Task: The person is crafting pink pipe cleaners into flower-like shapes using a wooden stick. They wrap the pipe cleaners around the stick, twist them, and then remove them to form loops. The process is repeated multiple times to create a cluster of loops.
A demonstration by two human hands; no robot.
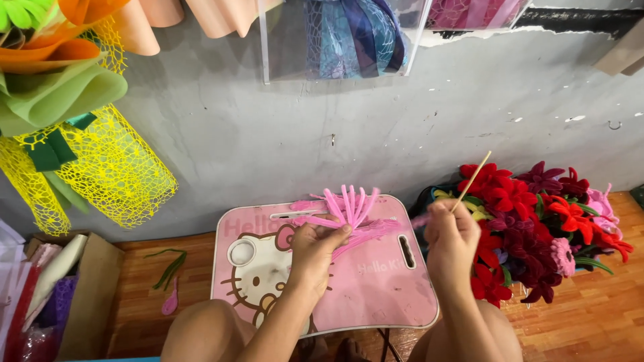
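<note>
My left hand [313, 251] grips a bunch of pink pipe cleaners [351, 209] bent into petal-like loops, held over the far edge of a pink lap table [389, 295] with a cartoon cat on it. My right hand [451, 236] is raised to the right of the table and pinches a thin wooden stick [471, 181] that points up and to the right. The two hands are apart, with the loops fanned out between them. My bare knees show at the bottom edge.
A heap of red, maroon and pink pipe-cleaner flowers [537, 221] lies on the wooden floor at the right. Yellow mesh wrap [114, 167] and coloured paper hang on the grey wall at left. A cardboard box [87, 295] stands at the left, green stems [169, 268] beside it.
</note>
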